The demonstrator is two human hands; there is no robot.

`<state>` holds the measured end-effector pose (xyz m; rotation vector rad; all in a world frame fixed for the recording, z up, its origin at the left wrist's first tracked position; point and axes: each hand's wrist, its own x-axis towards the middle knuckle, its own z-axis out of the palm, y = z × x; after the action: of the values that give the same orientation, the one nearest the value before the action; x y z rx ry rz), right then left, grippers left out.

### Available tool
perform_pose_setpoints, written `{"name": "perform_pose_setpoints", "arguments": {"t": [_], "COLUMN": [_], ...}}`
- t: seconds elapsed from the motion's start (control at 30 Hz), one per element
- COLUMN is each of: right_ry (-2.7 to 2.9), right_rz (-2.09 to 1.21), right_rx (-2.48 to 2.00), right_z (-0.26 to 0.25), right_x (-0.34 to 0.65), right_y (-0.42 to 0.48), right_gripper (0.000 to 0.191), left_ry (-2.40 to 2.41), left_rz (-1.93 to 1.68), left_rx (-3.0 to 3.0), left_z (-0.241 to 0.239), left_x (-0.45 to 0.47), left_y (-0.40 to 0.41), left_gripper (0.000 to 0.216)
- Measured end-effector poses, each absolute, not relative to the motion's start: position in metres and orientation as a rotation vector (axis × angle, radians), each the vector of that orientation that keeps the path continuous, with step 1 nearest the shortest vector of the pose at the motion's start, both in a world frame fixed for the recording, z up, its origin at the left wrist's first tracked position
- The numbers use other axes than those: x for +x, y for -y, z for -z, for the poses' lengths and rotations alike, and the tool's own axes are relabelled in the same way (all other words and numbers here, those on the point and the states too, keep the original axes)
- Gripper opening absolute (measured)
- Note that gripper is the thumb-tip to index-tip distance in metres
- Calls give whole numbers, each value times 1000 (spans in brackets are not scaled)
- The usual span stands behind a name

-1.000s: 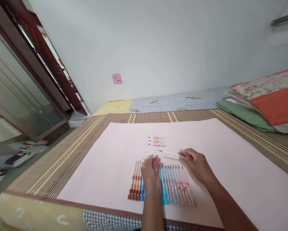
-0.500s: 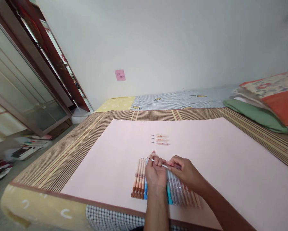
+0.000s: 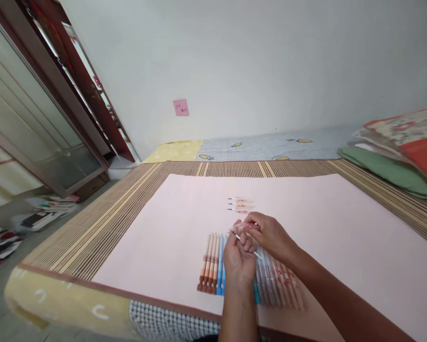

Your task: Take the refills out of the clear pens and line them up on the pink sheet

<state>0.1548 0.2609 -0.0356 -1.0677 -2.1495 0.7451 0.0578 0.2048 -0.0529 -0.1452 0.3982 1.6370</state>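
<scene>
At the far left of my feed I see a glazed sliding door (image 3: 38,95), with a pile of papers (image 3: 45,213) on the floor below it. Next comes the bed, its yellow cover (image 3: 67,297) hanging at the near edge and a striped mat (image 3: 88,228) over the top; a pink sheet (image 3: 138,256) lies on the mat. On the wall behind I make out a pink note (image 3: 181,107) (its writing is too small for me to read).

Moving right, brown-ended pens (image 3: 208,266) lie side by side on the sheet, then blue pens (image 3: 219,270) just beside them. The left hand (image 3: 240,259) is above the row, palm up and hiding part of it, fingers curled and clamped on a slim white refill (image 3: 236,235) whose dark tip pokes out up and to the left. Beyond the hand, three refills (image 3: 241,204) lie parallel on the sheet, tips to the left.

The right hand (image 3: 270,232) meets the left fingertips, thumb and fingers together on a pinkish piece (image 3: 248,226) too blurred for me to identify. Below it I see grey and reddish pens (image 3: 282,282) in line. At the far right, cushions (image 3: 394,173) are stacked.
</scene>
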Motion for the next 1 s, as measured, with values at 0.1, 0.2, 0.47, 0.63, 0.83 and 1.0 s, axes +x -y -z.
{"name": "perform_pose_setpoints", "arguments": {"t": [0.1,0.2,0.47,0.63,0.83,1.0], "right_ry": [2140,2195,2267,2183,2288,2353], "right_rz": [-713,-676,-573,-545,-452,-408], "right_rx": [-1010,-981,-1050,-1245,-1363,-1288], "right_z": [39,42,51,69,83,86], "right_x": [158,159,164,164,155,153], "right_y": [-265,-267,-281,-307,-316,-313], "right_gripper": [9,12,11,23,20,11], "left_ry": [-414,-422,-457,-502,-518,-514], "left_rz": [-1596,-1564,-1590,-1650,-1657,-1681], "left_rx": [-175,-217,-258,-281,-300,-307], "left_z": [54,55,57,55,56,59], "left_x": [58,58,57,55,51,50], "left_y": [-206,-206,-206,-205,-206,-206], "left_gripper": [37,38,26,16,16,18]}}
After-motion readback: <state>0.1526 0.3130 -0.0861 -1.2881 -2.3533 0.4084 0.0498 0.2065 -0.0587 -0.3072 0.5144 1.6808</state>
